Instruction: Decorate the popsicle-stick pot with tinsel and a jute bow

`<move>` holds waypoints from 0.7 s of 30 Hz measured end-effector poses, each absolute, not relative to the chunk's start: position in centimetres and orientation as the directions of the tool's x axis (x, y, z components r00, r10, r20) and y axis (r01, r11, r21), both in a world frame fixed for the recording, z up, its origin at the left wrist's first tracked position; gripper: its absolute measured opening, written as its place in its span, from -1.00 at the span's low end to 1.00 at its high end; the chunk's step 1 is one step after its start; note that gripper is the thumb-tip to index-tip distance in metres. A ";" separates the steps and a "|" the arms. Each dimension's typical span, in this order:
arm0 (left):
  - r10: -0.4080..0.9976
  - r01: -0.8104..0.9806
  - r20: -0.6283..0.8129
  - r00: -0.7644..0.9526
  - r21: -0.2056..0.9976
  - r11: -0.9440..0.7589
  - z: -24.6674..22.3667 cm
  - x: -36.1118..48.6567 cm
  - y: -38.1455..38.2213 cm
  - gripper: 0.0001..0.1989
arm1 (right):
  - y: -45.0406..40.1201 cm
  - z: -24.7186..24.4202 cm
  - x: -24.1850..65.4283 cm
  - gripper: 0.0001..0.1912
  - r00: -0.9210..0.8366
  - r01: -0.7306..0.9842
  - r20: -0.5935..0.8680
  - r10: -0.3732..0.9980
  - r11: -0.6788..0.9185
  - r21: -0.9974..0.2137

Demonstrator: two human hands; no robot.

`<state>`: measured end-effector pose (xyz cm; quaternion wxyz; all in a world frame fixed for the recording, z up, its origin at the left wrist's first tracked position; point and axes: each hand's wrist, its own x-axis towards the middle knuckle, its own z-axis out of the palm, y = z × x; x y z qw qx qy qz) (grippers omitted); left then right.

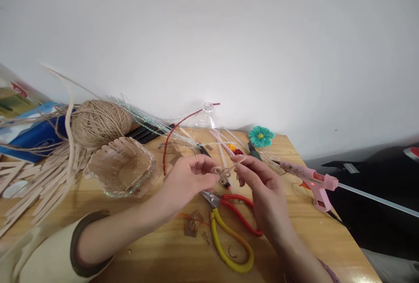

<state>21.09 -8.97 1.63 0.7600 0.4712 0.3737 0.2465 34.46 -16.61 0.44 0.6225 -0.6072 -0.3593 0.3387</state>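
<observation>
A small looped piece of jute twine point(222, 173) is held up between my two hands over the table. My left hand point(191, 178) pinches its left side between thumb and fingers. With thumb and forefinger, my right hand point(262, 187) grips the twine's end on the right. Below them lie scissors point(214, 202) with one red and one yellow handle, partly covered by my right hand. A bowl made of wooden craft sticks point(122, 167), trimmed with glittery cord, stands left of my left hand.
A ball of twine point(101, 122) and loose craft sticks point(42, 187) are at left. A clear bottle top point(206, 117) and a teal flower point(261, 136) stand at the back. A pink glue gun point(316, 182) with a lit red light rests at the table's right edge.
</observation>
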 end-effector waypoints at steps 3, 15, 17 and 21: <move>0.717 -0.012 -0.358 0.598 0.890 0.455 1.5 21.1 -9.0 -0.85 | -16.5 0.7 34.5 -0.94 0.517 0.007 0.097 0.850 0.110 -0.994; 0.569 -0.152 -0.292 0.768 0.781 0.605 1.7 20.5 -8.9 -0.67 | -17.0 -0.2 34.5 -0.90 0.562 0.002 0.166 0.810 0.200 -0.980; 0.593 -0.154 -0.281 0.755 0.803 0.576 1.7 20.6 -8.9 -0.69 | -17.1 -0.2 34.5 -0.88 0.568 0.084 0.209 0.796 0.196 -0.977; 0.653 -0.122 -0.317 0.688 0.837 0.534 1.6 20.8 -8.9 -0.84 | -17.1 -0.2 34.5 -0.85 0.555 0.194 0.275 0.785 0.199 -0.961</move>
